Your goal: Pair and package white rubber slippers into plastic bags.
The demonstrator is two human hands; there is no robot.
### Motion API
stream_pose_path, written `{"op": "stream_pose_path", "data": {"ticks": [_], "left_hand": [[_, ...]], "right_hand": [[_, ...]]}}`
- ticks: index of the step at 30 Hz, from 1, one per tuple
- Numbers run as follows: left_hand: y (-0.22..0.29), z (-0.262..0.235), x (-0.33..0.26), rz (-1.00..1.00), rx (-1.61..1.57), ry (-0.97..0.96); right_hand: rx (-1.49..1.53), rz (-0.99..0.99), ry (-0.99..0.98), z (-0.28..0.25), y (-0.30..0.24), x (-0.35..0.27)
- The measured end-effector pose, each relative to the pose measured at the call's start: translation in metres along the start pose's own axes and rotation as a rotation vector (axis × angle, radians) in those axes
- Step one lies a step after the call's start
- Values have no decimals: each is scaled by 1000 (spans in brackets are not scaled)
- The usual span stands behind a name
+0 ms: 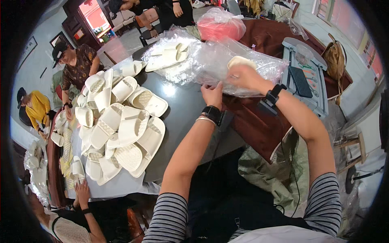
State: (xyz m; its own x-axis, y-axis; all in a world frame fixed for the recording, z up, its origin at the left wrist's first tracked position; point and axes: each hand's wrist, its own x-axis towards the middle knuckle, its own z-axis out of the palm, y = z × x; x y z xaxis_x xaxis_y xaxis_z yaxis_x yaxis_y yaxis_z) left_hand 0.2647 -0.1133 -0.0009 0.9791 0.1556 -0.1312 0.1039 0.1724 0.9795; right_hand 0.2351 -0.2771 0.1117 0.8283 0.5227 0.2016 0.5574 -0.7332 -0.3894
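Observation:
My left hand [212,95] is closed at the near edge of a clear plastic bag [267,62], its fingertips pinching the film. Just right of it, my right hand [248,77] is closed round a cream slipper [242,60], of which only the far end shows above my fingers. The slipper lies over the bag; whether it is inside the film I cannot tell. Left of the bag, a pair of cream slippers [168,57] rests on more clear film. A big heap of matching slippers [121,125] covers the table's left part.
A grey-blue scale-like tray [320,77] holds a dark phone [300,82] and small tools on the right. Behind the bags sits a red bundle in plastic [221,24]. Several people work along the table's left and far sides; one hand [82,193] touches a slipper [77,169].

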Motion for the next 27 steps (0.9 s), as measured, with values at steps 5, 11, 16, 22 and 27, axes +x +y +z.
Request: {"op": "stream_pose_path", "data": {"ticks": [5,11,16,22,27], "left_hand": [[1,12,-10,56,-137,-60],[3,-47,9,398,154,71],[28,-70,10,314,160,29],[62,-111,11,490,-18,114],[88,-144,5,386,-200,64]], "right_hand": [[-275,313,332,-8,104,-23],[-342,502,364,-17,131,-21],[-473,591,122,-26,138,-11],[-453,643,-65,-23,113,-10],[-267,200,441,-2,69,1]]}}
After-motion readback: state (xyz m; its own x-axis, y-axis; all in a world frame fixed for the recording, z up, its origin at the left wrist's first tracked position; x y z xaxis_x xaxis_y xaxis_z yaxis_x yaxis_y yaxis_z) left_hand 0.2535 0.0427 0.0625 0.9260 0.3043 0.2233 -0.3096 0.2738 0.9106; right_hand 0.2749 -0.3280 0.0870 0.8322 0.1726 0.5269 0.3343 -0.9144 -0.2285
